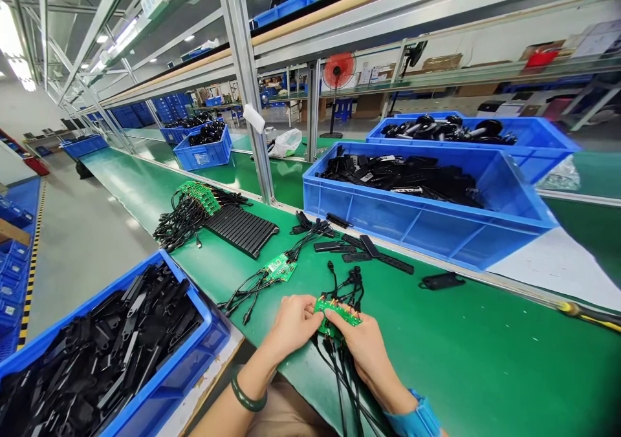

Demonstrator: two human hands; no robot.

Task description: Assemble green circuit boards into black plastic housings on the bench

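Note:
Both hands hold a green circuit board [334, 324] with black cables running off its far and near sides. My left hand [295, 324] pinches the left end between thumb and fingers. My right hand [361, 340] grips the right part, its thumb lying over the top face. Several black cables [342, 375] hang from the board toward my lap. Just beyond my left hand, another green board with cables [281, 267] lies on the green bench [466, 359]. Loose black plastic casings [371, 248] are scattered past the boards.
A blue bin [213, 340] of black casings stands at the left; another blue bin [369, 214] of black parts is at the back right. A pile of wired boards [198, 198] lies by a ribbed black tray [242, 230]. A metal post [247, 88] rises behind. A yellow-black screwdriver [577, 311] lies far right.

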